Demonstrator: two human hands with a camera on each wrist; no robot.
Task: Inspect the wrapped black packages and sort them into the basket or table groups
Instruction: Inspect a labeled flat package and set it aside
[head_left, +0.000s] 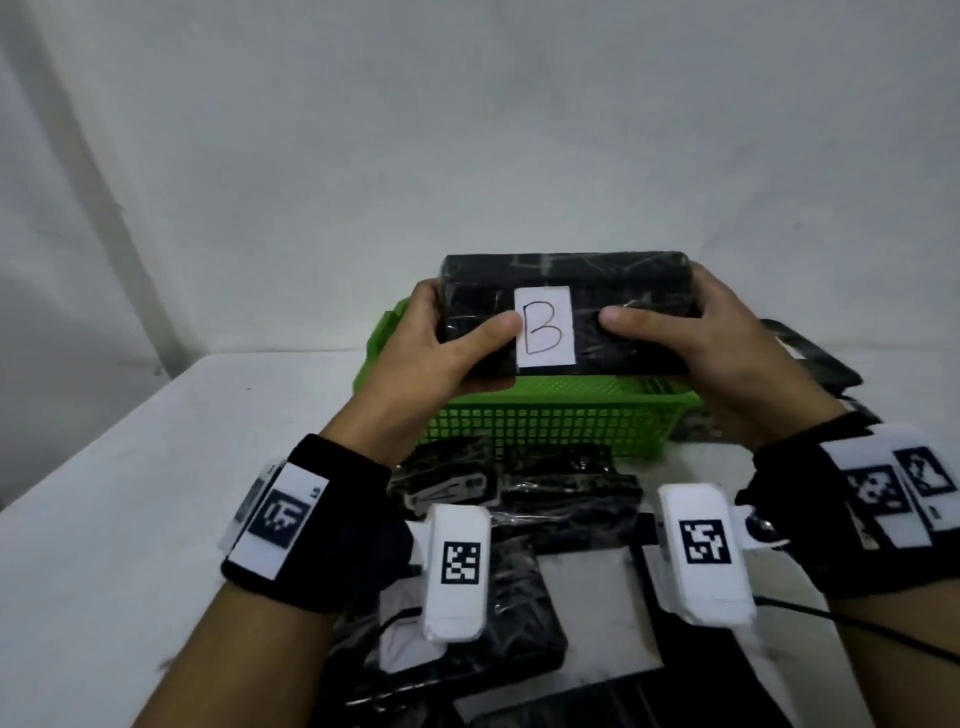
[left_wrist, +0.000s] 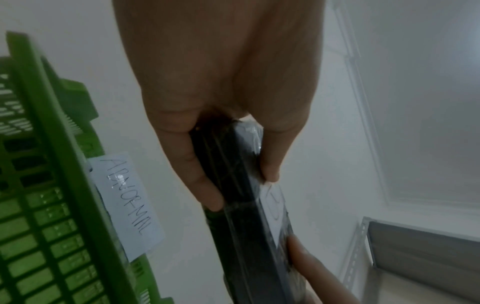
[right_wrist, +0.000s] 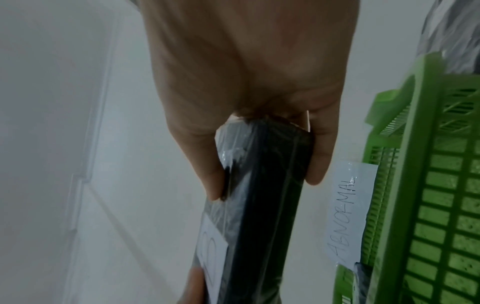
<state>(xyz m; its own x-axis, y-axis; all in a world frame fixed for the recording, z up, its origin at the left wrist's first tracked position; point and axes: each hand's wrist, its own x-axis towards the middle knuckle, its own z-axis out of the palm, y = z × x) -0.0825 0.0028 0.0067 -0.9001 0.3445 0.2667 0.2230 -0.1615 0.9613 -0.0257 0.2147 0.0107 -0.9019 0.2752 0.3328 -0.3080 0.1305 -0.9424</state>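
Observation:
A black package (head_left: 623, 306) wrapped in clear film, with a white label marked "B" (head_left: 544, 328), is held up in the air above the green basket (head_left: 540, 421). My left hand (head_left: 441, 343) grips its left end, thumb on the front face. My right hand (head_left: 711, 338) grips the right end the same way. In the left wrist view the package (left_wrist: 239, 185) is seen edge-on between thumb and fingers. The right wrist view shows the package (right_wrist: 262, 185) pinched likewise. A paper tag reading "ABNORMAL" (left_wrist: 127, 203) hangs on the basket's outer wall.
Several more wrapped black packages (head_left: 561, 493) lie on the white table (head_left: 130, 467) in front of the basket, and others (head_left: 810, 358) sit to its right. A black cable (head_left: 857, 629) runs off at the right. A grey wall stands behind.

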